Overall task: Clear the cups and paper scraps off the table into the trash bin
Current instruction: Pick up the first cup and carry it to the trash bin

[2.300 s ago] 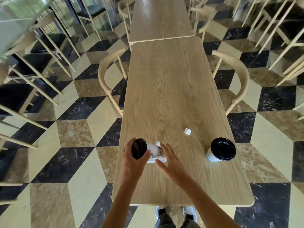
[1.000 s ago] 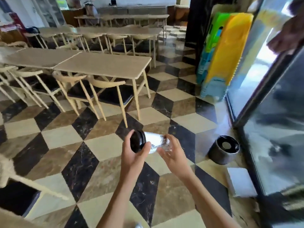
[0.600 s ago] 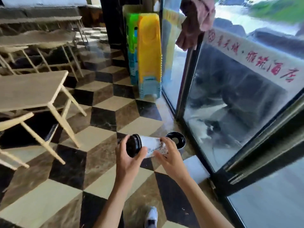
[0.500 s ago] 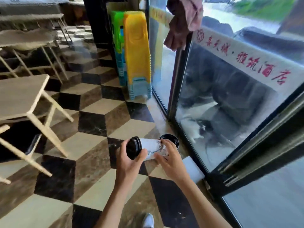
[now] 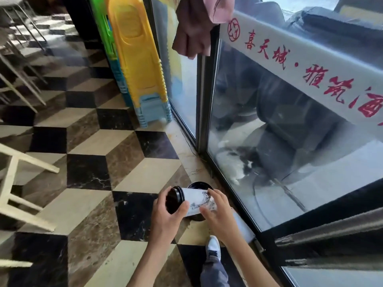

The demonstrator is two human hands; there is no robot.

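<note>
A white paper cup (image 5: 195,200) with a dark print and a black lid lies on its side between both hands. My left hand (image 5: 165,219) grips the lid end. My right hand (image 5: 219,212) holds the base end, fingers curled over it. Directly below the cup a round black trash bin (image 5: 199,185) stands on the floor by the glass door; only part of its rim shows behind the cup. The table and the other cup are out of view.
A glass door (image 5: 290,141) with red lettering runs along the right. Stacked yellow, green and blue plastic stools (image 5: 138,65) lean by the door frame. A pale wooden chair (image 5: 18,183) is at the left. My foot (image 5: 214,246) is on the checkered floor.
I have turned away from the table and walked to the glass door, carrying the cup in both hands. The bin has come closer and now sits right under the cup.
</note>
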